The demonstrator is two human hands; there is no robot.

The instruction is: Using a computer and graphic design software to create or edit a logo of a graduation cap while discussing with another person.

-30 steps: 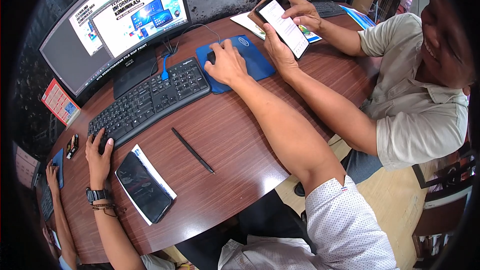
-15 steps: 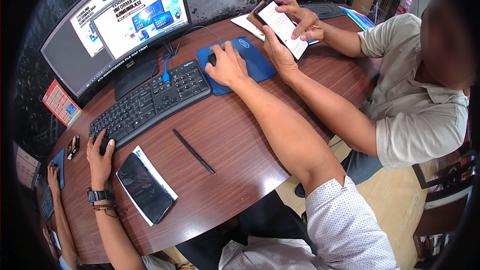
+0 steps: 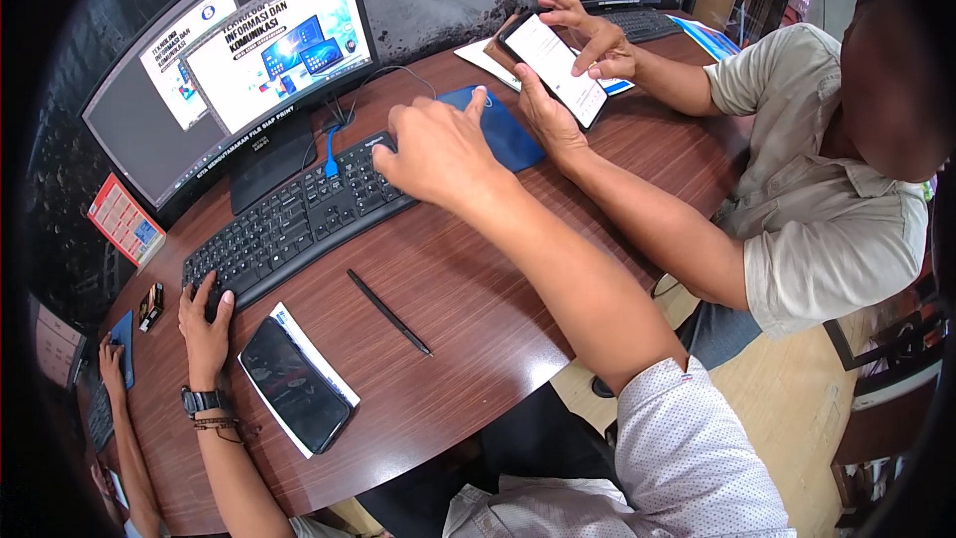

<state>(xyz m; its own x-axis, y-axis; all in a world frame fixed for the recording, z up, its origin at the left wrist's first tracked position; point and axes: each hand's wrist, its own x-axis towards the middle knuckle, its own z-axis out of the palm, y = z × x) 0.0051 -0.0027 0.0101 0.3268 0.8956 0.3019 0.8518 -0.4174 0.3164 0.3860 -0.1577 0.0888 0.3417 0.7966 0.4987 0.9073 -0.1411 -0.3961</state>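
My left hand (image 3: 206, 331) rests with spread fingers on the left end of the black keyboard (image 3: 289, 219); its fingers are apart and it holds nothing. Above the keyboard's right end and the edge of the blue mouse pad (image 3: 510, 135) hovers my right hand (image 3: 438, 151), thumb and little finger stuck out, the middle fingers bent and partly hidden. No mouse shows; the hand covers part of the pad. Behind the keyboard stands a curved monitor (image 3: 289, 50) with a document page on it. A blue plug on a cable (image 3: 332, 161) lies on the keyboard's top edge.
On the near table lie a dark phone (image 3: 294, 379) on white paper and a black stylus (image 3: 390, 313). A small dark box (image 3: 151, 307) and a desk calendar (image 3: 124, 219) stand at left. A person at right holds a phone (image 3: 556, 70); another person's hand (image 3: 112, 364) is far left.
My right hand has lifted off the mouse and pad and moved left toward the keyboard. My left hand stays on the keyboard. The view has shifted slightly.
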